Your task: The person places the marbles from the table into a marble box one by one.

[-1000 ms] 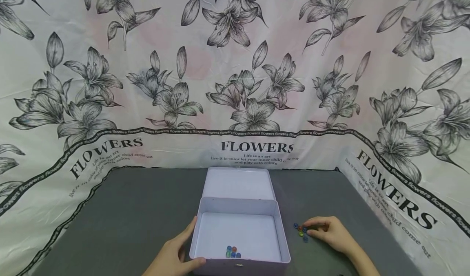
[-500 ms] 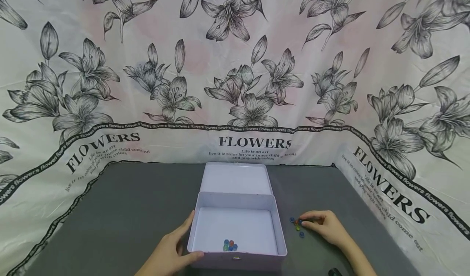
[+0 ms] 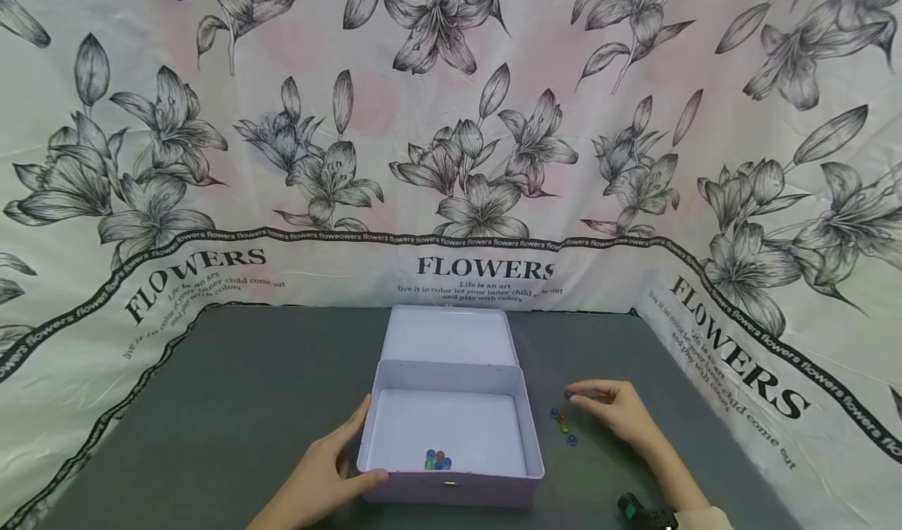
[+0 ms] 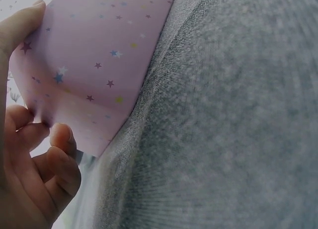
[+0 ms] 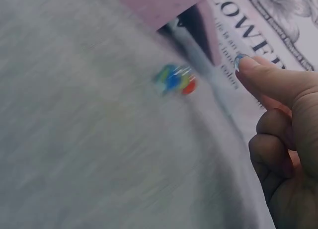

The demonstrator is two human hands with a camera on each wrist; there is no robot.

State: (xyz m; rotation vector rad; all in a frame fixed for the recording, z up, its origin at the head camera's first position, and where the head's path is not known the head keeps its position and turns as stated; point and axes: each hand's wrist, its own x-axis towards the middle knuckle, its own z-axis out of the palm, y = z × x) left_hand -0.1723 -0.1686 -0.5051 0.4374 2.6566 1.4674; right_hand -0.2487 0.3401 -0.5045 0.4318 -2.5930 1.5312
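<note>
An open white-lined tin box point(image 3: 451, 428) stands mid-table, its lid point(image 3: 448, 334) tipped back behind it. My left hand point(image 3: 313, 467) grips its front left corner, thumb at the front rim and fingers along the left side. In the left wrist view the box's outside point(image 4: 99, 50) is pink with small stars. Several glass marbles point(image 3: 438, 465), blue, green and red, lie inside near the front wall. Right of the box, my right hand point(image 3: 623, 416) pinches a bluish glass marble point(image 5: 240, 61) between thumb and forefinger, above several loose marbles point(image 3: 571, 440) on the table.
The dark grey cloth-covered table point(image 3: 247, 381) spreads on both sides of the box. A flower-printed curtain point(image 3: 465, 162) hangs along the back and sides. A black wrist device point(image 3: 644, 512) shows beside my right forearm.
My right hand has picked a blue marble out of the loose group and moved it up and away from the others. The left hand stays on the box. The head view has tilted slightly.
</note>
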